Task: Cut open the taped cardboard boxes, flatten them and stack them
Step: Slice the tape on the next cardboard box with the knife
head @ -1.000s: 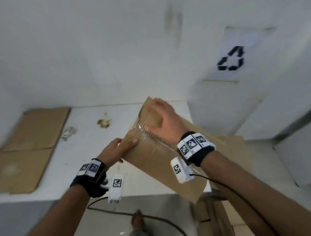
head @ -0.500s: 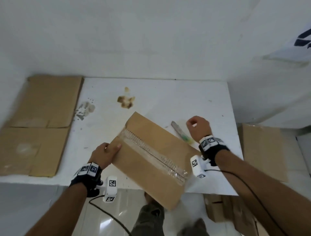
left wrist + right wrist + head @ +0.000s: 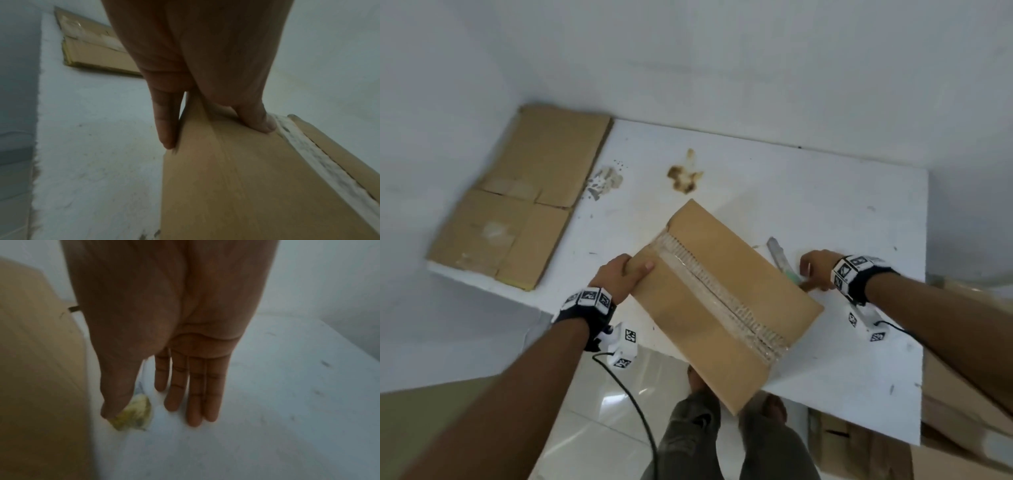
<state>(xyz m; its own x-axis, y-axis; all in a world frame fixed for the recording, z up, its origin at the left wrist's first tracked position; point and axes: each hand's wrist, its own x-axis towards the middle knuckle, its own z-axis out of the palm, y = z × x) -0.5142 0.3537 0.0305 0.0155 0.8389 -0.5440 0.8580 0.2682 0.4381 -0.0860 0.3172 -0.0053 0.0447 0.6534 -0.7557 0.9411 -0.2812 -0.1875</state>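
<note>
A brown cardboard box point(image 3: 722, 308) lies at a slant on the white table point(image 3: 808, 185), its near end hanging past the front edge. Clear tape point(image 3: 722, 301) runs along its top seam. My left hand point(image 3: 625, 277) grips the box's left corner, thumb point(image 3: 259, 120) on top and a finger point(image 3: 164, 126) against the side. A utility knife point(image 3: 780, 260) with a yellow-green handle point(image 3: 133, 412) lies just right of the box. My right hand point(image 3: 813, 270) hovers over it with fingers straight, the thumb point(image 3: 115, 395) touching the handle.
Flattened cardboard point(image 3: 524, 192) lies stacked at the table's left end. Brown stains point(image 3: 685, 178) mark the table behind the box. More cardboard boxes point(image 3: 962, 394) stand on the floor at the right. My legs point(image 3: 698, 435) are under the front edge.
The box has come down onto the table, held by my left hand alone. My right hand left the box top and moved right, down to the knife handle.
</note>
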